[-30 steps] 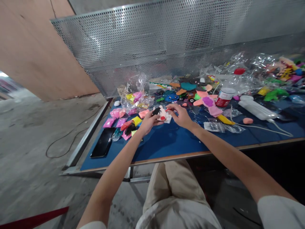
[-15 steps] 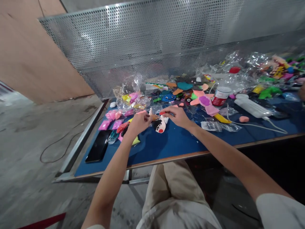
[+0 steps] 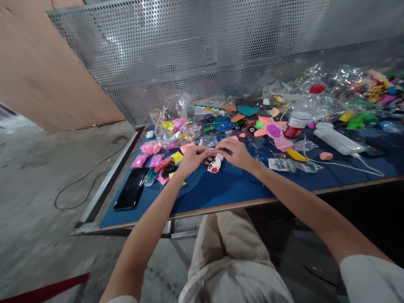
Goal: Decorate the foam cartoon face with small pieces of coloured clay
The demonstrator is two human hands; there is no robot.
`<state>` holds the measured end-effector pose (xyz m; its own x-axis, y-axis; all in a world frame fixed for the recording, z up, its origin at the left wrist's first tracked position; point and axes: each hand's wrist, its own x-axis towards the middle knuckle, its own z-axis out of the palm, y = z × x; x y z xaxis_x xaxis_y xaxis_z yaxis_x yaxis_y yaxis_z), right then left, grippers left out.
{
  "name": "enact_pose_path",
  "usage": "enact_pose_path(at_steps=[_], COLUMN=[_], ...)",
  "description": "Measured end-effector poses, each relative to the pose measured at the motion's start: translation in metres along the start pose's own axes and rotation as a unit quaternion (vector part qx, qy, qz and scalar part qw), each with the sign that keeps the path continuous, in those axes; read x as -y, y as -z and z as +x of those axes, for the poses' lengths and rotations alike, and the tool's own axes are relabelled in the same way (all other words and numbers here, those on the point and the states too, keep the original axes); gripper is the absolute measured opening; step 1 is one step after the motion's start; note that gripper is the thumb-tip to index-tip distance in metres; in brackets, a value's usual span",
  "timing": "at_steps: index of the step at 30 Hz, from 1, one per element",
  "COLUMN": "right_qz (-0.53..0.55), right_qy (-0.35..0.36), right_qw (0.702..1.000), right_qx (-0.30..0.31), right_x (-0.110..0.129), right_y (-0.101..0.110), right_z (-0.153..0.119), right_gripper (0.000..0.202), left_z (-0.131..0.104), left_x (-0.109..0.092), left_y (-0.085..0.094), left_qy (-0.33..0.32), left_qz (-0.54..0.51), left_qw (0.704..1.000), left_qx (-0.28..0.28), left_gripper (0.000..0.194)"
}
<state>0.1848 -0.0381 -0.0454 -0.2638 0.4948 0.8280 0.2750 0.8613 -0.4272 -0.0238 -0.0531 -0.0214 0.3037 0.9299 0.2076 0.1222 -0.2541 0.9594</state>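
A flat clay figure (image 3: 214, 165), white and black with a face and a red round spot, lies on the blue table top (image 3: 217, 191). Just above it the fingertips of my left hand (image 3: 196, 158) and my right hand (image 3: 236, 154) meet in a pinch. A small red piece of clay was in my right fingertips half a second ago; the fingers now cover it. What my left fingers grip is hidden. Left of my left hand lie soft clay packets, among them a red packet (image 3: 163, 164) and a yellow packet (image 3: 176, 157).
A black phone (image 3: 130, 189) lies near the left edge. Behind my hands are plastic bags (image 3: 176, 120) and a blue clay fish (image 3: 224, 125). To the right stand a red-and-white tub (image 3: 296, 125) and a white power strip (image 3: 339, 138) with its cable. A perforated metal panel (image 3: 195, 54) rises behind.
My left hand has moved right and its fingertips now meet those of my right hand. The red piece at my right fingertips has gone out of sight. The view has shifted slightly.
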Motion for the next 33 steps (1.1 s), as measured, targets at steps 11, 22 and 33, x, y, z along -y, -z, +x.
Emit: enact_pose_path(at_steps=[11,22,33], right_qz=[-0.038,-0.017,-0.01], right_qy=[-0.063,-0.114,-0.023], right_qw=[0.974,0.938,0.988], right_qx=[0.212,0.328,0.15], right_x=[-0.029,-0.014,-0.006], right_y=[0.066,0.066,0.011], right_z=[-0.012,-0.007,0.026], right_gripper=[0.034,0.024,0.023], left_z=[0.004,0.006,0.004], left_x=[0.007,0.019,0.011], left_y=[0.008,-0.004,-0.006], left_qy=[-0.08,-0.019,0.02], left_qz=[0.09,-0.028,-0.122], left_qw=[0.988,0.998,0.991], left_qx=[-0.096,-0.048,-0.056], left_gripper=[0.024,0.046,0.062])
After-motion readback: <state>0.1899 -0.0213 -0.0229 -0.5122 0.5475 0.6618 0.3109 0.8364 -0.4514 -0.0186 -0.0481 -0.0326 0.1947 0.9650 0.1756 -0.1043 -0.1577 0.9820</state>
